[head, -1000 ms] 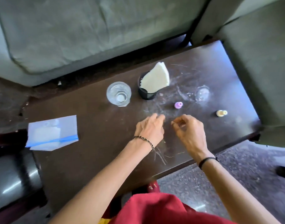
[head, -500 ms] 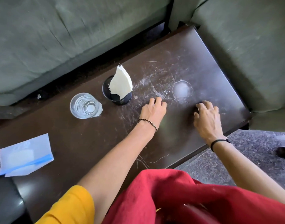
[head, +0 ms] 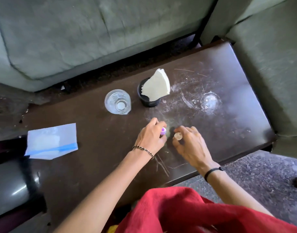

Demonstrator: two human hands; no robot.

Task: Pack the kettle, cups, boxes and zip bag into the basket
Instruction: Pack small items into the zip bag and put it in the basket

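Note:
My left hand (head: 152, 138) grips a small bottle with a purple cap (head: 163, 131) above the middle of the dark table (head: 93, 157). My right hand (head: 189, 143) holds a small cream-capped bottle (head: 177, 136) right beside it. A clear glass cup (head: 117, 101) stands behind the hands. At the table's left end lies a blue-striped zip bag (head: 51, 142). No basket, kettle or box is in view.
A black holder with white napkins (head: 152, 91) stands to the right of the glass. Grey-green sofa cushions (head: 77, 34) border the table at the back and right. A dark rounded object (head: 8, 187) sits at lower left. Red cloth (head: 186, 212) covers my lap.
Both hands were reaching across the table for the two small bottles; now each hand holds one, brought together at the table's middle. The camera view has shifted.

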